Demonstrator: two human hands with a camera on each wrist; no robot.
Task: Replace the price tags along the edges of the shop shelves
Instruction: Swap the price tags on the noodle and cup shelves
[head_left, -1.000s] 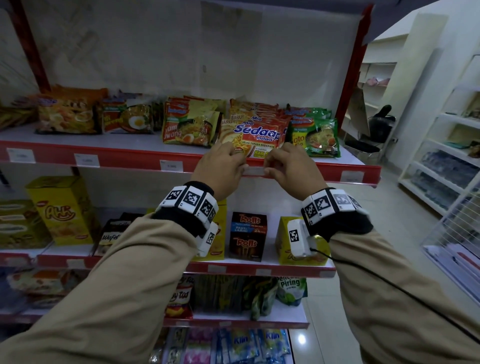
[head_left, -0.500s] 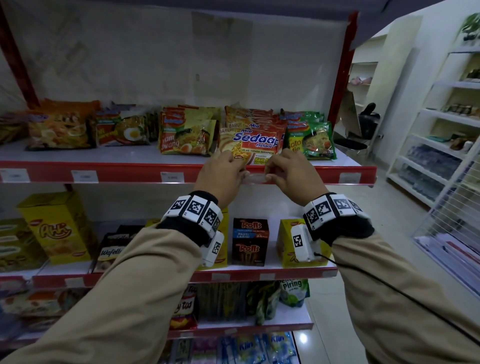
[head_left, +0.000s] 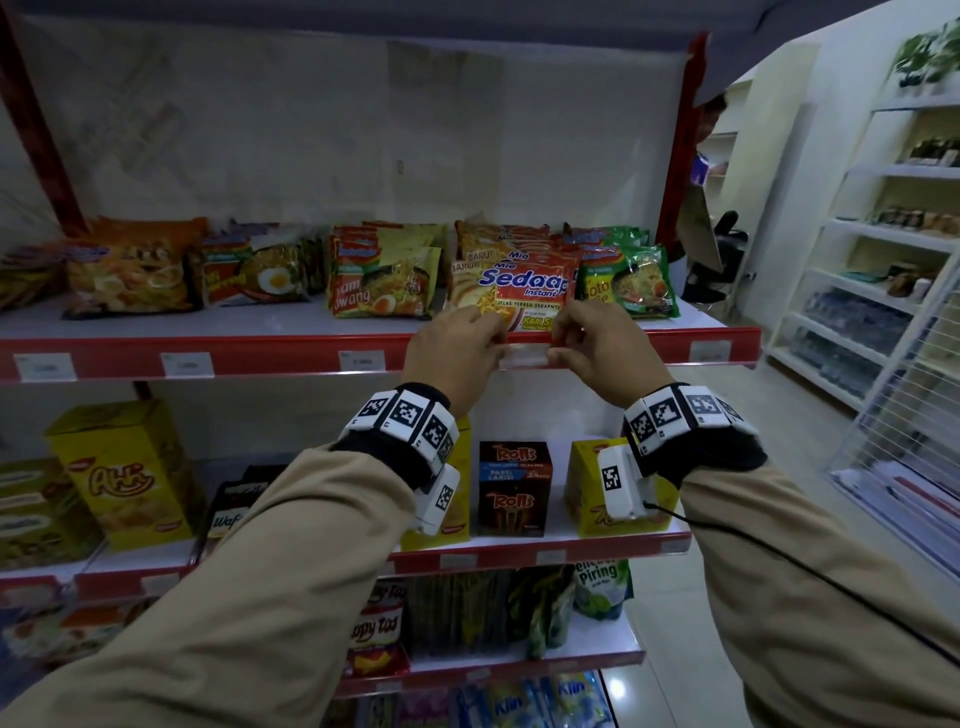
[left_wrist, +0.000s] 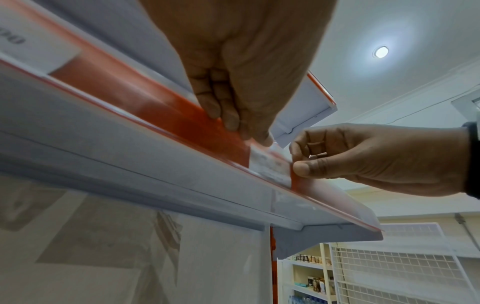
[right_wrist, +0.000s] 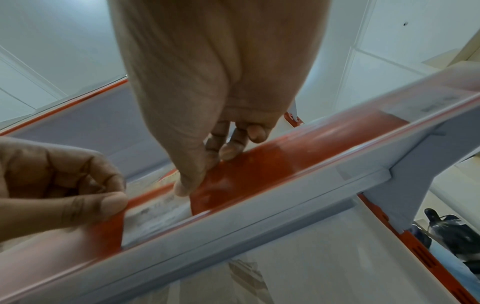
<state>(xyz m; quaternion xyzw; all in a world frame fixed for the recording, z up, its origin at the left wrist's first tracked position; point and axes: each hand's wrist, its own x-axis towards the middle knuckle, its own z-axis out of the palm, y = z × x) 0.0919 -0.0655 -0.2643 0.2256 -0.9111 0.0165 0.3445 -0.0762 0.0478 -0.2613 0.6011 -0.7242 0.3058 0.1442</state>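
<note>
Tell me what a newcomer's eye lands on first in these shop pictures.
First, the two hands at the red edge strip of the noodle shelf: the left hand and right hand work at either end of a white price tag sitting in the strip. Just behind them leans the bright Sedaap noodle pack. Below, a dark Rolls box stands on the next shelf down.

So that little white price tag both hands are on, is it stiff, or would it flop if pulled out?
Probably floppy: the price tag looks paper-thin and lies flat in the red shelf edge strip. Likely very light, since the right hand handles it with fingertips only. The left hand fingers the strip beside it.
</note>
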